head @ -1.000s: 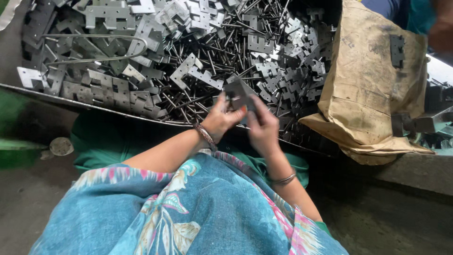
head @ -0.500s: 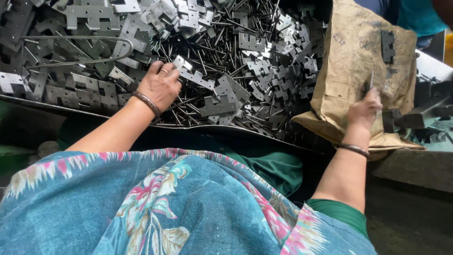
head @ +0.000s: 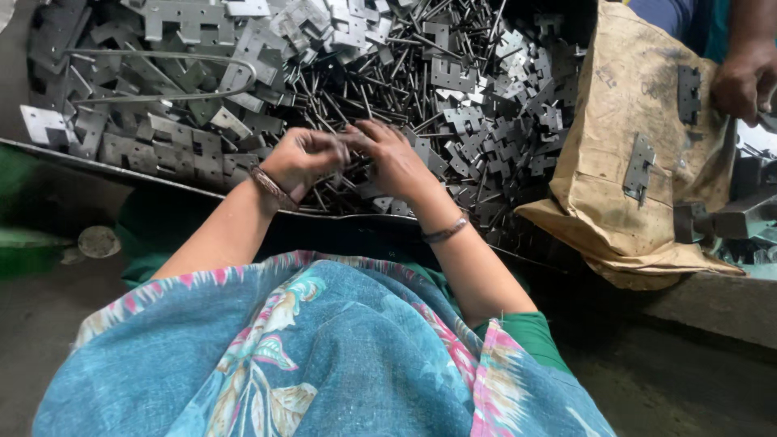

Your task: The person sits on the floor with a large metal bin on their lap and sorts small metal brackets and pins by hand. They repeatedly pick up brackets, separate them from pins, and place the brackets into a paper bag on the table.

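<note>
Hands: left hand [head: 301, 159] and right hand [head: 394, 159] curled fingertip to fingertip, pinching a small piece too hidden to identify.
Metal: flat stamped grey plates [head: 186, 146] and thin dark pins [head: 356, 93] heaped beyond both hands.
Right of hands: crumpled brown paper sack [head: 639, 137]; another person's hand [head: 740, 81], cut off.
Surface: shallow tray rim [head: 121, 166].

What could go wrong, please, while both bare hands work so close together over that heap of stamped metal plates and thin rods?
The left hand and right hand are bare above the rods and sharp-cornered metal plates, so a cut or prick seems possible. The pile reaches the tray edge, so pieces might slide off. A co-worker's hand at the brown sack might tip it.
</note>
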